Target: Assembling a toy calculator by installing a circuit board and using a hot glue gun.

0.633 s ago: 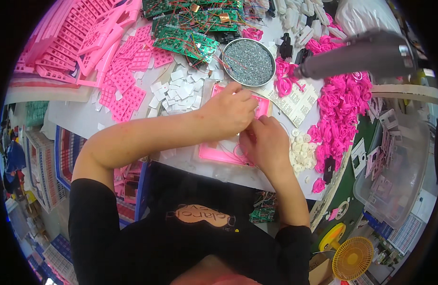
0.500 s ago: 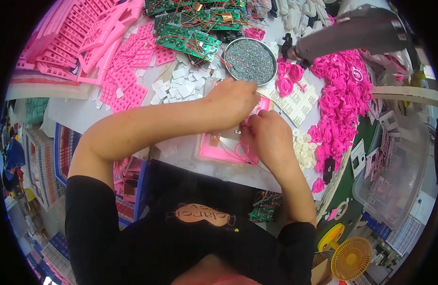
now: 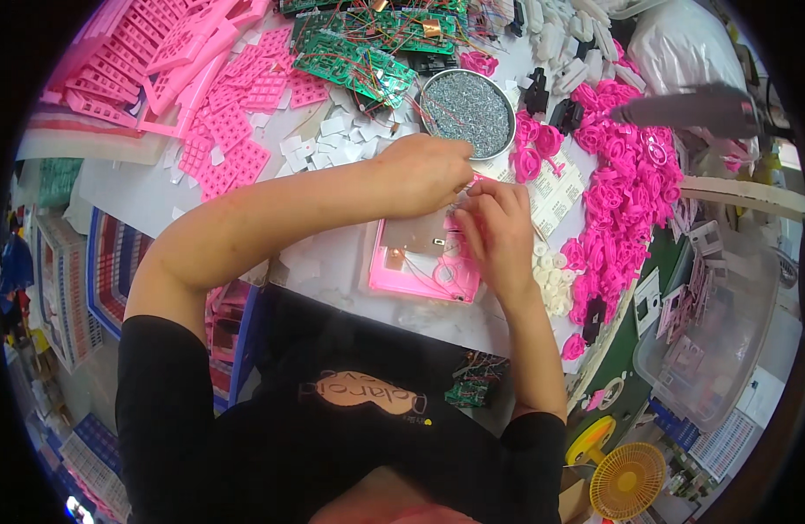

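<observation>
A pink plastic casing (image 3: 402, 281) lies on the table in front of me, with a grey plate (image 3: 413, 234), thin wires and a round ring inside its near part. My left hand (image 3: 427, 177) is closed over the far part of the casing, fingers curled down; whatever it grips is hidden beneath it. Coming from the right, my right hand (image 3: 500, 229) bends its fingers over the casing's right side, thumb and fingertips close together near the left fingertips. Anything between them is too small to make out.
Beyond my hands stands a round tin of small screws (image 3: 468, 113). Green circuit boards (image 3: 354, 65), white pieces (image 3: 337, 144) and pink keypads (image 3: 237, 131) lie left; pink parts (image 3: 625, 175) and white round parts (image 3: 553, 279) right. A dark electric screwdriver (image 3: 686, 112) hangs upper right.
The screwdriver has swung away from the screw tin toward the far right. My right hand has shifted slightly up, its fingers less tucked in. My left hand stays over the casing.
</observation>
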`<state>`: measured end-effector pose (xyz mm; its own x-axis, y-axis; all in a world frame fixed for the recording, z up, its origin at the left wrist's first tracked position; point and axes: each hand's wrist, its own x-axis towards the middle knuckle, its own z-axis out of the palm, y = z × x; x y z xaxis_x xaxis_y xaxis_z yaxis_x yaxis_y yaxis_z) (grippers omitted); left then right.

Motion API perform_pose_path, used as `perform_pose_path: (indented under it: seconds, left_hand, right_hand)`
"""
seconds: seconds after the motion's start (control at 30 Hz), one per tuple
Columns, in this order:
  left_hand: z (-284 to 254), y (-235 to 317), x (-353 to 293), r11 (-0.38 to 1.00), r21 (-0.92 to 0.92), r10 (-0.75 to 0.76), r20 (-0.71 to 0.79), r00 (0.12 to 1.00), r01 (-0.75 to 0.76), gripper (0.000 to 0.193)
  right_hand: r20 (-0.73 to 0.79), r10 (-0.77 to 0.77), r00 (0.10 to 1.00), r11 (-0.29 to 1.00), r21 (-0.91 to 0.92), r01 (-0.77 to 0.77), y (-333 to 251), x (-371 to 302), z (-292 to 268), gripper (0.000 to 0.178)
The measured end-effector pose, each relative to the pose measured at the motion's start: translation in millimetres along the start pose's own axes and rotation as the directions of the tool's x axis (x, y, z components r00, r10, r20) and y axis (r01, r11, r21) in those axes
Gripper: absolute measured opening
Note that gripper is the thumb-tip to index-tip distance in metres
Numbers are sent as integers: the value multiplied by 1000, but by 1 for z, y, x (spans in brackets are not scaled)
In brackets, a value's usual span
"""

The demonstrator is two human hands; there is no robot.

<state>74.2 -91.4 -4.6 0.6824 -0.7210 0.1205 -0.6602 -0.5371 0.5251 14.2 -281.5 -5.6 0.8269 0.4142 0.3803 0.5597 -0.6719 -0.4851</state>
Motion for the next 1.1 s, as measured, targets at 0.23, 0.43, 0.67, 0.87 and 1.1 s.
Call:
perform_pose_path:
  seconds: [0.23, 0.43, 0.67, 0.87, 1.1]
  left_hand:
    - [4, -4, -6, 998, -66, -26, -38, 999, 24, 12]
    - [3, -3, -7, 998, -64, -31, -33, 999, 28, 13]
    - [6, -2, -8, 999, -33, -32, -35, 999, 31, 13]
    - [4, -1, -8, 999, -19, -34, -24, 999, 33, 13]
    - [6, -2, -6, 1000, -20, -5, -34, 999, 4, 13]
  right_hand:
    - [57, 22, 998, 999, 31, -24, 5, 3, 4, 16]
    - [45, 45, 998, 999, 16, -46, 3, 3, 5, 15]
    - [175, -131, 976, 989, -42, 140, -4, 2, -14, 16]
    - [244, -57, 968, 996, -55, 72, -15, -3, -22, 19]
    - [367, -35, 930, 995, -75, 67, -18, 6, -30, 22]
